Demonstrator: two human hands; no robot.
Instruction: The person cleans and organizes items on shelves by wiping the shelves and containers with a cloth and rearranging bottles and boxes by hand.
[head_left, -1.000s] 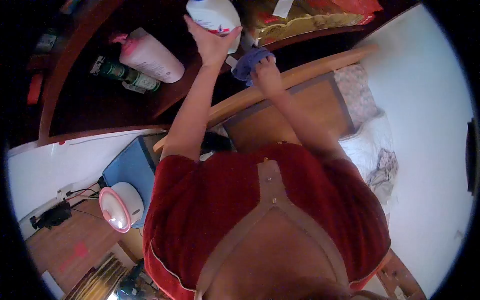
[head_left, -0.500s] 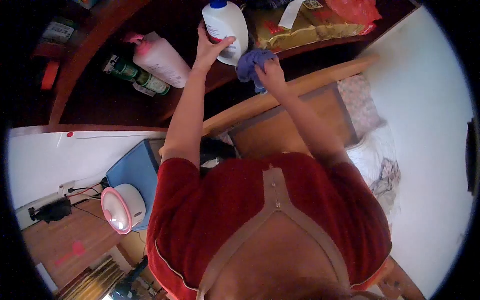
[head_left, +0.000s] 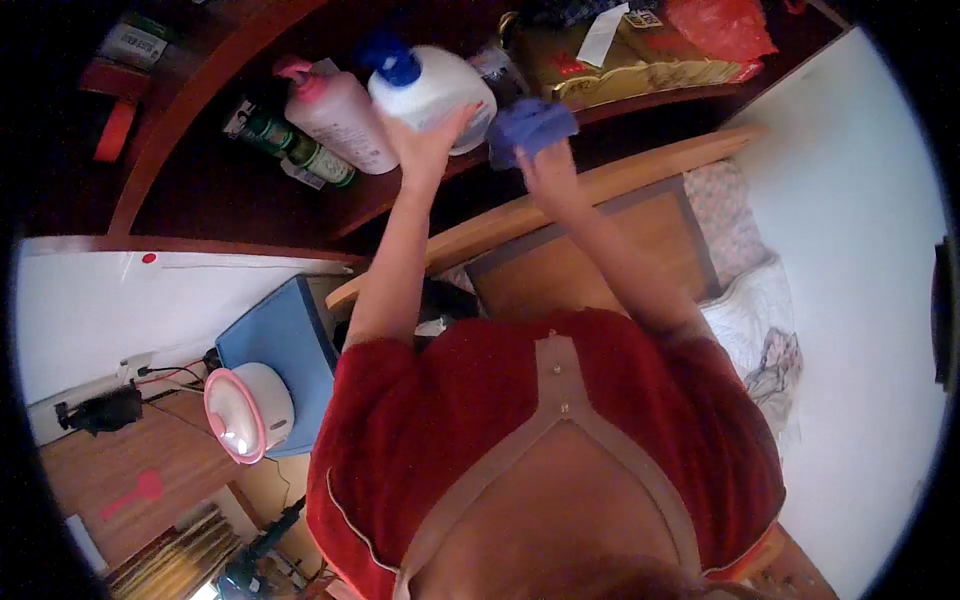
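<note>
My left hand grips a white pump bottle with a blue pump head, tilted on the dark wooden shelf. In my right hand is a bunched purple-blue cloth, close to the bottle's right side. Left of the white bottle, and near it, stands a pink pump bottle. Beside that are green containers. Behind the cloth, a gold box with a white paper strip on top takes up the right part of the shelf.
A red plastic bag lies on the gold box. Below the shelf runs a curved wooden rail in front of a brown panel. At lower left, a white and pink pot sits by a blue box. A white wall is at right.
The white bottle has moved left, next to the pink bottle, and its pump head now leans left. The cloth has shifted slightly right and opened out. The view has shifted slightly.
</note>
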